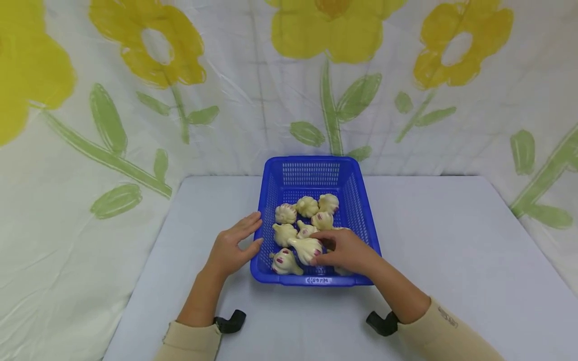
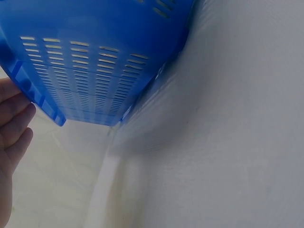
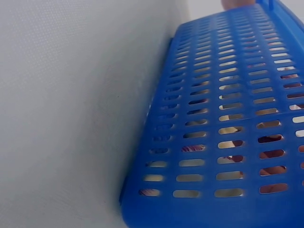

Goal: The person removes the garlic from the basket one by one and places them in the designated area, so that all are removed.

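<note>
A blue slotted plastic basket (image 1: 371,235) stands on the white table with several garlic bulbs (image 1: 285,213) inside, cream with purple-pink patches. Over the near part of the basket, my right hand (image 1: 345,249) pinches one garlic bulb (image 1: 305,250) by its rounded end between thumb and fingers. My left hand (image 1: 232,246) rests its straight fingertips against the basket's left rim, thumb held apart. In the left wrist view those fingers (image 2: 19,118) touch the rim from outside. The right wrist view has the basket wall (image 3: 213,109) in front, so the right hand's grip is hidden there.
The white table (image 1: 451,240) extends to both sides of the basket. Behind it hangs a pale cloth (image 1: 253,115) with yellow flowers. A paper label (image 1: 318,281) is on the basket's near rim. Black wrist mounts (image 1: 231,321) sit by both sleeves.
</note>
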`<state>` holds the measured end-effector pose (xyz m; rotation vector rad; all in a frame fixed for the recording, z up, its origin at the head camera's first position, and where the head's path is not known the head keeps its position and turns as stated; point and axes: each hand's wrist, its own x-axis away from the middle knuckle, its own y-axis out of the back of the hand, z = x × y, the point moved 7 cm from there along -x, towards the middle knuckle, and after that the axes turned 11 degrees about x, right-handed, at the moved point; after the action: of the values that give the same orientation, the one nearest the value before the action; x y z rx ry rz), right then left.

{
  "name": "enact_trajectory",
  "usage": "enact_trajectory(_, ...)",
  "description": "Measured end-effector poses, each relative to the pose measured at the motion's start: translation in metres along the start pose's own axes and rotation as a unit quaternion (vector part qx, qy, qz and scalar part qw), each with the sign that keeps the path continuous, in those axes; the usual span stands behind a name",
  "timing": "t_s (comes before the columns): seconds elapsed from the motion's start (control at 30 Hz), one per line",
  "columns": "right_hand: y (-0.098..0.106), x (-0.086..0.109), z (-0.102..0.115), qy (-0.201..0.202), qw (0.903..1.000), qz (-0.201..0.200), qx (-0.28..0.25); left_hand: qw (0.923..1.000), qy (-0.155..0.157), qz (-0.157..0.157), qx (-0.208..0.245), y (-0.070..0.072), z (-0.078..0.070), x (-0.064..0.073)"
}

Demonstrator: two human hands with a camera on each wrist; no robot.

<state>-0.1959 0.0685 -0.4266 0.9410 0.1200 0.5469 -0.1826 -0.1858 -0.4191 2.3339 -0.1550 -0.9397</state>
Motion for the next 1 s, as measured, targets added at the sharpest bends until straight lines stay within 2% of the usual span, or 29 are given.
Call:
enact_trajectory(0.27,0.005,0.001,0.000,-0.001,0.9998,-0.009,-0.016,1.0000,0.002,-0.002,0.006,0.001,-0.001,-0.004)
enact_trajectory(0.47,0.001,0.003,-0.002,0.000,0.9997,-0.006,-0.025,0.9999,0.016,0.006,-0.003,-0.001,0.000,0.002)
enact_trajectory(0.7,-0.002,0.005,-0.002,-0.003,0.9990,-0.007,-0.043,0.9999,0.015,0.001,-0.002,-0.003,0.001,0.006)
enact_trajectory(1.0,-0.002,0.006,-0.003,-0.016,0.9984,-0.010,-0.054,1.0000,0.005,-0.002,-0.004,-0.001,-0.003,0.005)
